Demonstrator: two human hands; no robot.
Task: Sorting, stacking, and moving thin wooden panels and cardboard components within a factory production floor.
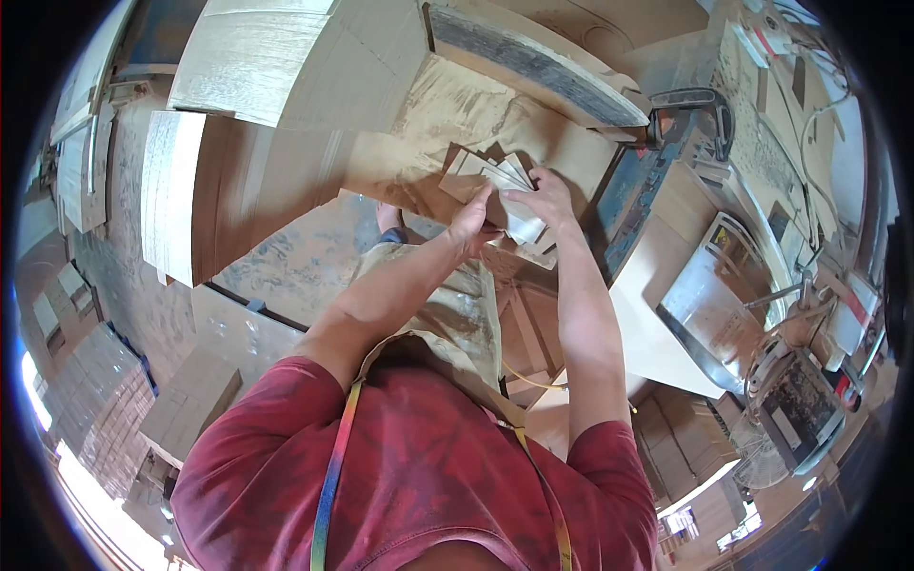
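Note:
Several small, thin, pale wooden boards [520, 221] are fanned out unevenly between my two hands, above a dusty brown work surface [457, 100]. My left hand [469, 225] grips the near left side of the bunch, its thumb pointing up along the boards. On the right side, my right hand [546, 198] curls its fingers round the far edge of the same boards, thumb across the top. The undersides of the boards and some of the left fingers are hidden. A brown apron [447, 295] hangs just below my hands.
Tall stacks of pale panels [171, 200] stand left of the work surface. At its far side runs a dark-faced wooden beam [533, 62], with a metal clamp [693, 119] at its right end. A machine with a shiny metal guard [719, 295] stands to the right.

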